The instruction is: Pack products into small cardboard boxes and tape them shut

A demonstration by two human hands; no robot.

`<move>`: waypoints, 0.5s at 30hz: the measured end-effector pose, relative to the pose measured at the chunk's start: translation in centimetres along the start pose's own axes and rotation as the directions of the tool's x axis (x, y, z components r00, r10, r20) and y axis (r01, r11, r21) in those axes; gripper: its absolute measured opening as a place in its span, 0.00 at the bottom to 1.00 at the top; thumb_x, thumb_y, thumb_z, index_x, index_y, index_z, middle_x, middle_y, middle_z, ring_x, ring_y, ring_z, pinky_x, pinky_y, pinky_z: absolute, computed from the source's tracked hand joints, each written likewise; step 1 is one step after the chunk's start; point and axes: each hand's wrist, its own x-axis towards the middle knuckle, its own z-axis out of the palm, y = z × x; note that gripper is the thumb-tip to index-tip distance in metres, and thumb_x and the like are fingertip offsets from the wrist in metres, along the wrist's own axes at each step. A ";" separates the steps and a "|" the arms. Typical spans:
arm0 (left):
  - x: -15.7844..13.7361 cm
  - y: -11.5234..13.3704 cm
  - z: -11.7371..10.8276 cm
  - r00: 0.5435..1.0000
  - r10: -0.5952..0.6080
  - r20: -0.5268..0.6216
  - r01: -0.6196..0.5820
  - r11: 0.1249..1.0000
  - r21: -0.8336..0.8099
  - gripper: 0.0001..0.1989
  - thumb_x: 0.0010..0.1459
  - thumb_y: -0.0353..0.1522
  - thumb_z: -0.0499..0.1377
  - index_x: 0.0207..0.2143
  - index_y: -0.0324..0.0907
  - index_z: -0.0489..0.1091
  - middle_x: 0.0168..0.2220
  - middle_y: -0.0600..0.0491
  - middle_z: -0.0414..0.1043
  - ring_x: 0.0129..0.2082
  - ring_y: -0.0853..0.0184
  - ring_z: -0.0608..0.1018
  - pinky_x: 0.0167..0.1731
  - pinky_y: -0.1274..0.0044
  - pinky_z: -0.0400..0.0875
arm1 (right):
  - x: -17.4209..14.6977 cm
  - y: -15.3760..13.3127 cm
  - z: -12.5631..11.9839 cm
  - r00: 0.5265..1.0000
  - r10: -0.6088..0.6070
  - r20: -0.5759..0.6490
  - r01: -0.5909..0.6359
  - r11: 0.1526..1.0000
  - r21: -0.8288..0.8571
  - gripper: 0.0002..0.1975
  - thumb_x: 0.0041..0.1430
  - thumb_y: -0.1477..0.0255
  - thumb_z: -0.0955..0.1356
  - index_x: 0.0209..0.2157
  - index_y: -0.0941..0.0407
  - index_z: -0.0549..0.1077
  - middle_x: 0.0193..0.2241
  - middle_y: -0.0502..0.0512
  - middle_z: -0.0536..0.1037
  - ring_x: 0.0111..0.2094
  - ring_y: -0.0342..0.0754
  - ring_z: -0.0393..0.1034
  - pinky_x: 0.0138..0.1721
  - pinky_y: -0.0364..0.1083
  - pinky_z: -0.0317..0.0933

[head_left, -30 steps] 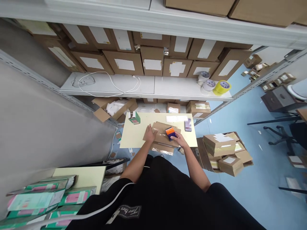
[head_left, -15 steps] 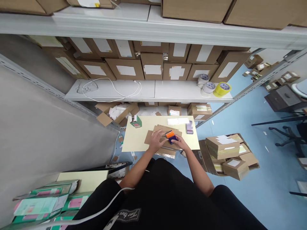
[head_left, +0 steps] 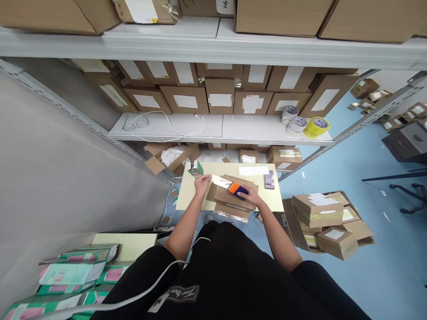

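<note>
My right hand (head_left: pixel 251 196) is closed around a small orange and dark blue box-like item (head_left: pixel 235 188), held tilted above flattened brown cardboard (head_left: pixel 220 194). A pale strip (head_left: pixel 219 181) runs from the item's left end to my left hand (head_left: pixel 202 183), whose fingers pinch its far end. Whether the strip is paper or tape, I cannot tell. Just behind my left hand stands a green box (head_left: pixel 196 168) on the cream table (head_left: pixel 188 195). Clear tape shines along the cardboard's front flap (head_left: pixel 231 212).
White paper (head_left: pixel 252 170) and a purple packet (head_left: pixel 269 180) lie at the table's back right. Rolls of tape (head_left: pixel 316 127) and a white cable (head_left: pixel 167 133) are on the shelf above. A carton of boxes (head_left: pixel 328 222) stands right; green packages (head_left: pixel 71 273) are stacked left.
My left hand has moved left, away from the orange and blue item, and a pale strip now spans the gap. The view has shifted slightly.
</note>
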 end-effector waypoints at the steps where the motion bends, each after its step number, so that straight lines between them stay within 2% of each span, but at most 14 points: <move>1: 0.4 -1.1 0.0 0.997 -0.073 0.010 0.074 0.997 -0.023 0.20 0.56 0.47 0.67 0.37 0.38 0.81 0.38 0.46 0.83 0.37 0.63 0.81 0.38 0.74 0.76 | 0.2 -0.2 0.2 1.000 -0.006 -0.002 0.006 1.000 -0.019 0.21 0.59 0.54 0.74 0.50 0.50 0.82 0.46 0.54 0.84 0.47 0.57 0.77 0.53 0.58 0.69; 3: 0.8 -3.1 0.3 0.986 -0.163 0.029 0.164 0.985 -0.055 0.19 0.52 0.45 0.69 0.35 0.38 0.81 0.36 0.46 0.83 0.34 0.64 0.80 0.35 0.75 0.75 | 0.5 -0.5 0.5 1.000 -0.015 -0.012 0.014 0.999 -0.046 0.20 0.60 0.52 0.73 0.47 0.51 0.83 0.41 0.53 0.84 0.43 0.56 0.77 0.49 0.55 0.70; 7: 0.9 -6.2 1.6 0.974 -0.225 0.029 0.227 0.970 -0.083 0.19 0.49 0.45 0.70 0.34 0.38 0.81 0.32 0.48 0.82 0.29 0.67 0.78 0.33 0.75 0.74 | 1.2 -0.8 1.0 1.000 -0.012 -0.007 0.011 0.994 -0.105 0.21 0.58 0.50 0.74 0.43 0.51 0.83 0.37 0.52 0.83 0.38 0.54 0.76 0.45 0.52 0.69; 11: 1.8 -8.1 2.8 0.961 -0.275 0.017 0.275 0.956 -0.097 0.20 0.50 0.46 0.71 0.35 0.38 0.80 0.29 0.49 0.80 0.27 0.69 0.77 0.31 0.76 0.74 | 2.0 -1.1 1.3 1.000 0.022 -0.003 -0.022 0.985 -0.173 0.22 0.57 0.47 0.73 0.40 0.51 0.83 0.34 0.52 0.82 0.35 0.53 0.75 0.42 0.51 0.68; 15: 3.0 -9.6 4.0 0.953 -0.299 0.046 0.302 0.949 -0.086 0.21 0.50 0.47 0.71 0.36 0.38 0.79 0.28 0.50 0.79 0.29 0.66 0.79 0.32 0.75 0.74 | 2.8 -1.3 1.4 0.998 0.062 0.025 -0.054 0.969 -0.239 0.24 0.58 0.45 0.72 0.39 0.53 0.81 0.35 0.53 0.82 0.36 0.54 0.75 0.40 0.50 0.66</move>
